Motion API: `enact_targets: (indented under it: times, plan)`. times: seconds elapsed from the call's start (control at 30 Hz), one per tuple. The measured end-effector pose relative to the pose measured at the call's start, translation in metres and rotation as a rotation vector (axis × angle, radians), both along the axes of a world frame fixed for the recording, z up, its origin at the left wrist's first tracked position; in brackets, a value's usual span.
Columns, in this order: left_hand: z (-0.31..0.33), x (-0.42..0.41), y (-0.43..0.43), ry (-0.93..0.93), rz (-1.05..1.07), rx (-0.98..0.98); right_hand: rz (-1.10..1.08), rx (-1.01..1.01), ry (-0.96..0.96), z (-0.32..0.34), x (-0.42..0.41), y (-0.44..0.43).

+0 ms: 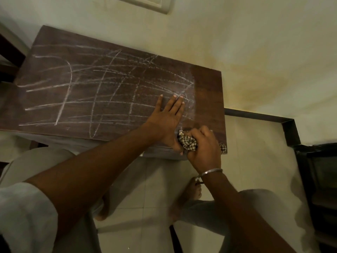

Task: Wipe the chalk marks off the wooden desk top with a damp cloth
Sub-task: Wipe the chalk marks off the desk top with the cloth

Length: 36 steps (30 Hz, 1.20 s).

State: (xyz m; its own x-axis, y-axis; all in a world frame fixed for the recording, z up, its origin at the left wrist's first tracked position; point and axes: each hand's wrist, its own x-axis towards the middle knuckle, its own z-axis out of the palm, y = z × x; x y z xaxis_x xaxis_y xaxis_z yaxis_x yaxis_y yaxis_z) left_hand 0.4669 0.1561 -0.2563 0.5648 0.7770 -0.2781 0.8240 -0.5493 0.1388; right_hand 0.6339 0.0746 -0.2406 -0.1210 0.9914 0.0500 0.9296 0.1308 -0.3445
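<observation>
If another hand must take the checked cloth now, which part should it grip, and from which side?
Probably grip the bunched part of the cloth that sticks out on the left of the right hand, coming from above. That wad is the biggest exposed piece; the rest is closed inside the fist, and only a small corner shows at the desk edge on the right.

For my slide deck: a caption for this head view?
Right hand rubs a checked cloth at the desk's right end; left hand flat among chalk marks.
</observation>
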Motion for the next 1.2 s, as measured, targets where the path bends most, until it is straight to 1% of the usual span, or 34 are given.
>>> enact_targets:
  times: [0.2,0.3,0.4,0.5,0.63,0.83,0.97,1.07,1.2]
  plan:
    - [0.003,-0.002,-0.001,-0.024,0.002,-0.004,-0.133,0.019,0.013,0.0,-0.012,0.037]
    - [0.004,-0.001,0.0,-0.011,0.003,-0.017,-0.127,-0.003,0.001,-0.002,-0.011,0.024]
    - [0.001,0.0,0.001,0.005,0.014,-0.008,-0.099,0.018,-0.071,-0.004,-0.014,-0.001]
    - [-0.001,0.002,0.002,0.005,0.021,0.003,-0.148,0.021,-0.084,0.002,-0.021,0.022]
    - [-0.001,0.0,0.002,-0.029,0.04,-0.007,-0.202,0.024,-0.038,0.005,-0.026,0.057]
    - [-0.005,-0.004,0.005,-0.027,0.016,0.021,-0.173,0.006,-0.024,-0.003,-0.019,0.029]
    - [-0.004,-0.007,0.006,0.009,0.023,0.029,-0.228,0.029,-0.06,0.002,-0.024,0.061]
    - [0.002,-0.008,0.006,0.023,0.04,0.002,-0.241,0.048,-0.018,0.003,-0.026,0.08]
    - [0.001,-0.011,0.008,0.013,0.045,-0.016,-0.235,0.033,-0.02,0.0,-0.021,0.052]
